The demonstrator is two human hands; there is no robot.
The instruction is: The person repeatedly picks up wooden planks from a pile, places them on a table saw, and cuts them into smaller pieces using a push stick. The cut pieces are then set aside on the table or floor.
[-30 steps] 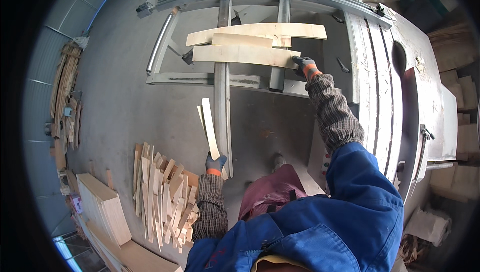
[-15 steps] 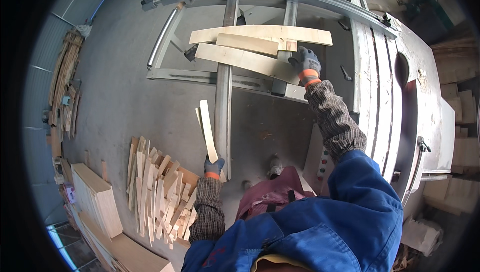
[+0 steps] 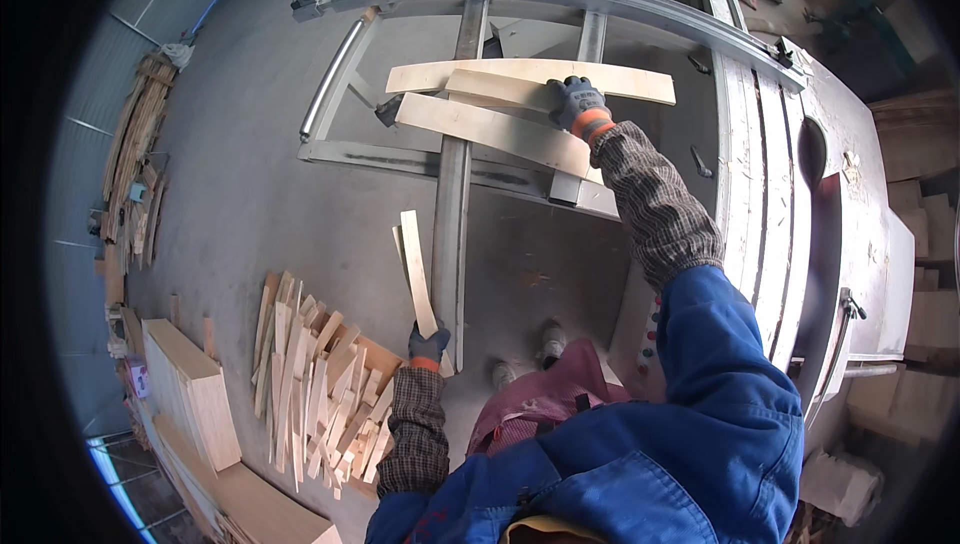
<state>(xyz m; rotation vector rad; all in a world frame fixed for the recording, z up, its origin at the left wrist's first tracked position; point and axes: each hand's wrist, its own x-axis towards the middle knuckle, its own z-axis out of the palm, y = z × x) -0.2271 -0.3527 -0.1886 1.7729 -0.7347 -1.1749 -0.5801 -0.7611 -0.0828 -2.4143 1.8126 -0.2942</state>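
From the head view, a thin wood strip (image 3: 416, 274) is held upright-tilted by its near end in the gloved left hand (image 3: 428, 344), the fingers closed round it, low and left of centre above the floor. The gloved right hand (image 3: 580, 104) is laid on boards (image 3: 500, 109) stacked across a metal frame (image 3: 455, 194) far ahead; its fingers curl over a board's edge, but how firmly it is gripped cannot be told.

The strip is judged light, stiff and narrow, easily carried one-handed from an end, though splinters are likely. The boards are judged heavier, rigid and rough-sawn; they look best taken at an edge near the middle, since they overlap loosely and could slide off one another.

The grey floor (image 3: 240, 184) is concrete-like. A heap of offcuts (image 3: 320, 384) lies near left, with a thicker block (image 3: 195, 394) beside it. A long machine table (image 3: 800, 194) runs along the right, and more timber is stacked at the far left edge.
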